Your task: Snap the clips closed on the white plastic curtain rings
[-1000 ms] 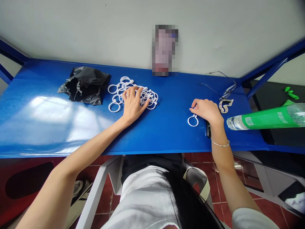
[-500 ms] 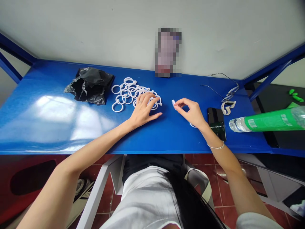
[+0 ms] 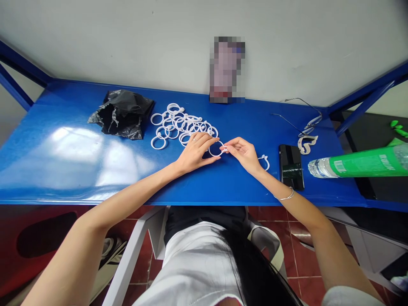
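A white plastic curtain ring [image 3: 215,156] stands between my hands just above the blue table. My left hand [image 3: 195,154] grips its left side between thumb and fingers. At the ring's right side, the fingertips of my right hand [image 3: 245,155] pinch the small knob-like part; its details are too small to tell. Beyond my left hand lies a loose pile of similar white rings [image 3: 180,124], some overlapping. A separate white ring [image 3: 267,165] rests by my right wrist, partly covered by it.
A crumpled black plastic bag [image 3: 127,112] lies open left of the pile. To the right are a black phone [image 3: 291,165], eyeglasses [image 3: 310,123], a white curved item [image 3: 307,144] and a green-labelled bottle [image 3: 363,162]. A blurred-out upright object [image 3: 226,70] leans on the wall.
My left hand has drawn a ring out from the pile's near edge. My right hand has moved left to meet it, uncovering more of the ring by my wrist.
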